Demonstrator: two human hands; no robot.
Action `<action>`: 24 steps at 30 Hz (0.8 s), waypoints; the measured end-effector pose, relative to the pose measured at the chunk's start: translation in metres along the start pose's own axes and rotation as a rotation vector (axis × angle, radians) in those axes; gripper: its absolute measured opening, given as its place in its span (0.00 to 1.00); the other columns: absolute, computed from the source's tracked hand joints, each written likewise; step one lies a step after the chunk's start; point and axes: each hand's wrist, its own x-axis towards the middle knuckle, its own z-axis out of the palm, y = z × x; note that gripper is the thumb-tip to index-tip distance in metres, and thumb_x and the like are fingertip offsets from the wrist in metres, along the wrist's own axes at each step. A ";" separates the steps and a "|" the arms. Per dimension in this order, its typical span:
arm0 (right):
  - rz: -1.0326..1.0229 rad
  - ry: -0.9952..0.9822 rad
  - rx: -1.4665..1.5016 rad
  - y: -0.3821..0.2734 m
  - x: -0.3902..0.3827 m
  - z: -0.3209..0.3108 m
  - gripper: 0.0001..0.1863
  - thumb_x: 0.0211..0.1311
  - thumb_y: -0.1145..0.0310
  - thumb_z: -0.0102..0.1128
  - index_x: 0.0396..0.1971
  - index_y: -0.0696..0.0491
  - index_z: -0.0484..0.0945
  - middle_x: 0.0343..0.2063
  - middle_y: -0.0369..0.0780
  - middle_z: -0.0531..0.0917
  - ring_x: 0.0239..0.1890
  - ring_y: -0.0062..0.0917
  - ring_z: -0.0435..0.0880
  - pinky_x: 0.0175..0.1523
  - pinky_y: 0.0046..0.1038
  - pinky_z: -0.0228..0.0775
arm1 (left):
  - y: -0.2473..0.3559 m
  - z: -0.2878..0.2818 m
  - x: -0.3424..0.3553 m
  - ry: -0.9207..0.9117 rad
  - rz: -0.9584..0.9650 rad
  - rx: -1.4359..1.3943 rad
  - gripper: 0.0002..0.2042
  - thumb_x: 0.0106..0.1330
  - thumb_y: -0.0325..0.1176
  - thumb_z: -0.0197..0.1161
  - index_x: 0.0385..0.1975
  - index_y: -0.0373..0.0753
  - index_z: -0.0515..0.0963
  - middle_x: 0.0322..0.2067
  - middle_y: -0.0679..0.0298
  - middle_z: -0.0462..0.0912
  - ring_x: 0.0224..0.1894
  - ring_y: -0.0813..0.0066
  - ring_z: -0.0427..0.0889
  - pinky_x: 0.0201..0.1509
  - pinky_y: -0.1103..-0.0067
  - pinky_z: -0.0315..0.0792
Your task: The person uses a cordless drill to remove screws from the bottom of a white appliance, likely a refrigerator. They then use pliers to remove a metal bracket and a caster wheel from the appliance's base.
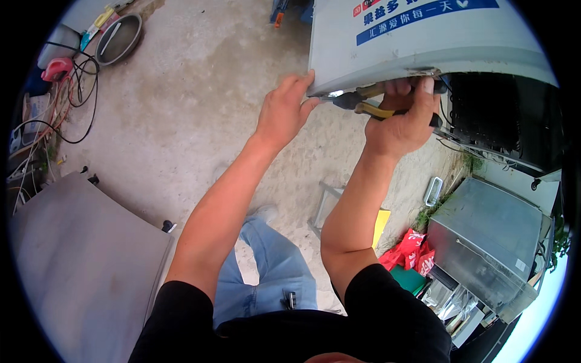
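My right hand [402,115] is closed round a pair of pliers [378,111] with yellow and black handles. The handles are spread, and the jaws point left along the lower edge of a white cabinet [387,54] that has a blue printed strip. At the cabinet's left corner, my left hand [284,109] grips the edge, index finger on the side and thumb below, close by the plier tips. What the jaws bite on is too small to make out. To the right of my right hand, a dark opening with a black grid [484,115] shows in the cabinet.
A grey sheet-covered surface [91,254] stands at the lower left. Cables [78,91] and a round dark basin [120,39] lie at the far left. On the right stand a metal cabinet [484,224], red bags [411,251] and a low metal frame [321,209] on concrete ground.
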 end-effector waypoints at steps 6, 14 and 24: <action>-0.160 -0.043 -0.037 0.003 -0.019 -0.005 0.17 0.75 0.54 0.53 0.36 0.54 0.69 0.27 0.36 0.67 0.31 0.25 0.66 0.40 0.33 0.65 | 0.003 -0.003 0.001 -0.027 0.026 0.022 0.28 0.58 0.26 0.73 0.61 0.36 0.76 0.43 0.53 0.80 0.38 0.49 0.83 0.41 0.63 0.79; -0.250 -0.051 0.003 0.007 -0.022 0.000 0.18 0.80 0.55 0.47 0.36 0.56 0.67 0.26 0.37 0.68 0.29 0.24 0.67 0.39 0.30 0.66 | -0.001 0.000 -0.005 0.014 0.008 -0.016 0.25 0.60 0.26 0.73 0.59 0.36 0.79 0.44 0.54 0.82 0.39 0.51 0.84 0.43 0.65 0.78; -0.058 -0.129 -0.044 -0.058 0.022 -0.045 0.19 0.80 0.65 0.47 0.61 0.63 0.70 0.46 0.48 0.85 0.51 0.36 0.83 0.65 0.39 0.71 | 0.015 0.000 0.003 0.004 -0.096 0.113 0.22 0.62 0.31 0.74 0.56 0.35 0.81 0.44 0.53 0.86 0.43 0.57 0.88 0.46 0.68 0.79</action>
